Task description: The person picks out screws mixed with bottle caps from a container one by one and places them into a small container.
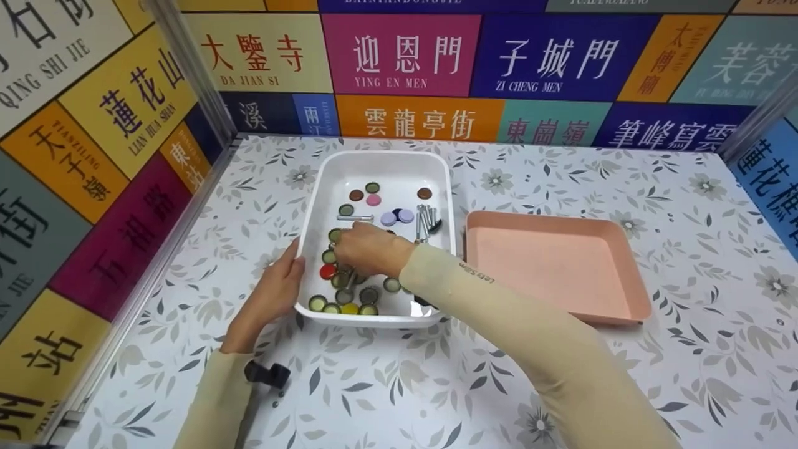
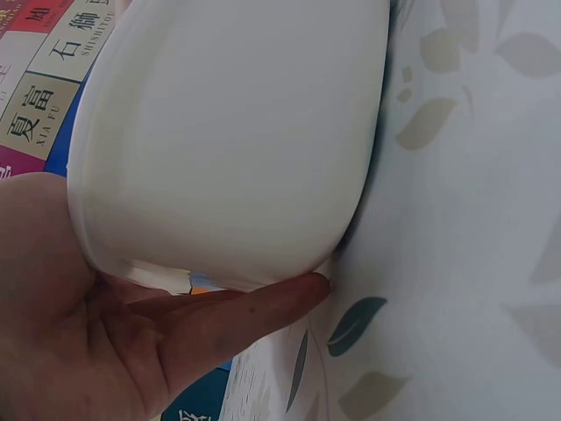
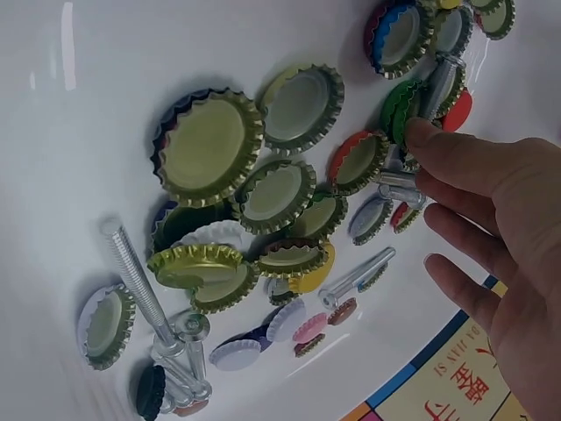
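A white tray (image 1: pixel 380 321) holds many bottle caps (image 3: pixel 210 145) and several metal bolts (image 3: pixel 140 281). My left hand (image 1: pixel 274 287) holds the tray's left wall, with fingers along the outside and the thumb at the rim. In the left wrist view, one extended finger (image 2: pixel 254 320) lies under the tray's curved outer wall. My right hand (image 1: pixel 371 249) reaches into the tray, over the caps. In the right wrist view, its thumb is beside a green bottle cap (image 3: pixel 401 110) and a bolt (image 3: pixel 441 88). Its other fingertips stand apart from the thumb, close to more bolts (image 3: pixel 399 186).
A pink tray (image 1: pixel 542 265) stands to the right of the white one, partly behind my right forearm. Both rest on a floral-patterned tabletop (image 1: pixel 499 405). Panels with printed signs (image 1: pixel 399 56) rise at the back and sides.
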The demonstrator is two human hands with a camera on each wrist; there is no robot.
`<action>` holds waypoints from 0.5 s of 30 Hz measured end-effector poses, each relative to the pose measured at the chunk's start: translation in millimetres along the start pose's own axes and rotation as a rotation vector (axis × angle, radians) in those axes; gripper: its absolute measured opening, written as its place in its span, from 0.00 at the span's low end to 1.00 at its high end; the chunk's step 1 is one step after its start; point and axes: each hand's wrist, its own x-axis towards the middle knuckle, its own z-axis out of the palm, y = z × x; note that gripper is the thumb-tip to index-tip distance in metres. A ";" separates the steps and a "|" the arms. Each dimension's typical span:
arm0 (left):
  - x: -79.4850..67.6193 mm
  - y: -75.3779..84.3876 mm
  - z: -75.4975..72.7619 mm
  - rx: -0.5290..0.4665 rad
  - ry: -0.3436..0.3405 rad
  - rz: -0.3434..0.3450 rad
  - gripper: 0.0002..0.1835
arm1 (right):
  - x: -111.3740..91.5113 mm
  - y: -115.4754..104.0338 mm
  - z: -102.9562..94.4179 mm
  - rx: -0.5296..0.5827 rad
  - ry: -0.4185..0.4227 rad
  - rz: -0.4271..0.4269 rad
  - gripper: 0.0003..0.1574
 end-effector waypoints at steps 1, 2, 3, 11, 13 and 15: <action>-0.2 -0.1 0.1 0.001 -0.001 -0.001 0.29 | 0.6 -1.0 0.4 -0.011 -0.005 0.001 0.07; -0.4 -0.2 0.2 0.000 0.000 0.000 0.29 | 1.2 -1.8 0.7 -0.022 -0.010 0.003 0.07; -0.7 -0.3 0.1 0.000 0.001 0.003 0.29 | 1.5 -2.7 0.8 -0.034 -0.014 0.004 0.08; -1.1 0.2 -1.1 -0.001 0.004 0.007 0.29 | 2.8 -7.2 0.9 -0.149 0.026 -0.035 0.11; -0.9 0.2 -1.0 0.001 0.007 0.007 0.29 | 2.1 -8.2 2.0 -0.194 0.073 -0.058 0.10; -1.0 0.1 -1.0 0.005 0.009 0.009 0.29 | 1.1 -9.0 3.3 -0.232 0.114 -0.078 0.09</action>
